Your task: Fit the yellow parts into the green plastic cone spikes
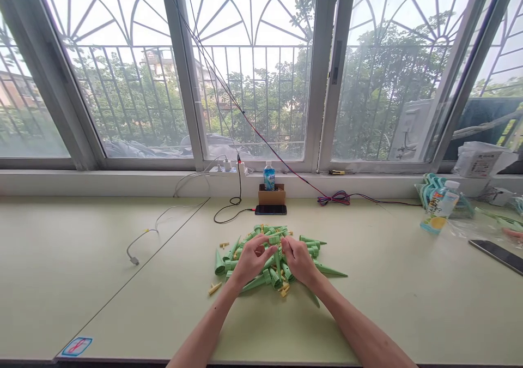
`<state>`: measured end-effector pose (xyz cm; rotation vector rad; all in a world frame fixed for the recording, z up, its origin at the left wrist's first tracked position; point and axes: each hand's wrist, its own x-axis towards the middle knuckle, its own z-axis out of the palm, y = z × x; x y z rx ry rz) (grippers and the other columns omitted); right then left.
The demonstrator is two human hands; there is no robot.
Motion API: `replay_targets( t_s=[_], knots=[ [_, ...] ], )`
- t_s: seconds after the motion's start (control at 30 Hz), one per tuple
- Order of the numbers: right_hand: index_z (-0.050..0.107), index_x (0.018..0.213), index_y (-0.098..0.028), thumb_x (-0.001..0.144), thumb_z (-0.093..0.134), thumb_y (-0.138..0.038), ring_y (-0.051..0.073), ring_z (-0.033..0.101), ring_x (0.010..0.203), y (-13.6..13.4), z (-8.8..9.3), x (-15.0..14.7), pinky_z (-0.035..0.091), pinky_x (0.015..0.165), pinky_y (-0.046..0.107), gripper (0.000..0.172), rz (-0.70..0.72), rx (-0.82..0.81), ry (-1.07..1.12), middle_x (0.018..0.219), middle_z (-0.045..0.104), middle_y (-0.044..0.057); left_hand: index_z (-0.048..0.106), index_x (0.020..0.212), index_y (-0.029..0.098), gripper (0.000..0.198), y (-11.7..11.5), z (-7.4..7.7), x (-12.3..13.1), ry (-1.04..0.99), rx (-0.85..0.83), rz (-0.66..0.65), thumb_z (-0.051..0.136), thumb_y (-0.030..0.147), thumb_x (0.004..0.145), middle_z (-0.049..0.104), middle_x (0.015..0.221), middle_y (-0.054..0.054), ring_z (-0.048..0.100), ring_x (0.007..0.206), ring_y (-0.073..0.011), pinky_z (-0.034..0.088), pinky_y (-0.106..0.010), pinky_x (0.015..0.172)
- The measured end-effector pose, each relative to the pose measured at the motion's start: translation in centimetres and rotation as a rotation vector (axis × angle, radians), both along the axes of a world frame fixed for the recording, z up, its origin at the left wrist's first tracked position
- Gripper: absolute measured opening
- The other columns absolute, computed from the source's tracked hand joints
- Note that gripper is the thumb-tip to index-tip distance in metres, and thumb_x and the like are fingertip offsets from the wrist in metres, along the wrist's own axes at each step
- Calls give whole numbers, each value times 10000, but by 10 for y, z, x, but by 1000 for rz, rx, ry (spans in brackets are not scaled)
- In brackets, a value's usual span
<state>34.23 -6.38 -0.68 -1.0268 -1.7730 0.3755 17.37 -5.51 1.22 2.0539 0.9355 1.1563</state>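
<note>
My left hand [253,258] is closed around a green plastic spike [274,239], gripping it by its wide ribbed end, above the middle of a pile. Close beside it, my right hand [301,259] pinches at the same spot. Whatever sits between its fingertips is too small and too covered to make out. Beneath both hands lie many hollow green cone-shaped spikes [332,270], pointing in various directions. Small yellow T-shaped pieces [214,288] are scattered among them and at the pile's edges.
Behind the pile, a phone [271,210] on a black cable lies before a cardboard box [272,196] and a blue-liquid bottle [268,176]. A grey cable [134,259] rests at left. Toward the right are a drink bottle [439,210], another phone [499,255] and part of another person's hand [514,234].
</note>
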Motion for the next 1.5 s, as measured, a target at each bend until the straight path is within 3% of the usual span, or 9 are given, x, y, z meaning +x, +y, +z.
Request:
replay_targets(
  t_s=[0.27,0.63,1.03,1.5],
  knots=[
    [370,663,-210,1006,284,-388,122,379,494,0,0,0,289,514,257,396,6,5,10,565,452,-20,658,1070,159,325,0,0,-1,-24,13,-16,581,398,864,520,887,-34,367,533,-50,358,-169,457],
    [361,649,-205,1006,294,-397,109,352,481,0,0,-1,281,503,249,411,6,8,39,546,424,-31,656,1069,158,323,0,-2,0,-33,45,3,588,397,864,509,869,-28,360,529,-49,340,-169,445],
    [367,658,-209,1010,289,-383,118,360,482,-2,1,-2,290,494,260,400,26,24,69,553,430,-23,665,1088,181,329,-3,2,-1,-22,111,30,602,408,858,544,873,-40,426,559,-69,436,-183,472],
    [377,669,-212,1012,276,-360,121,355,493,-1,-2,-1,283,506,267,388,13,78,78,566,416,-27,621,1168,227,307,0,-4,0,-6,233,31,566,366,900,561,926,-50,413,571,-71,389,-181,471]
  ],
)
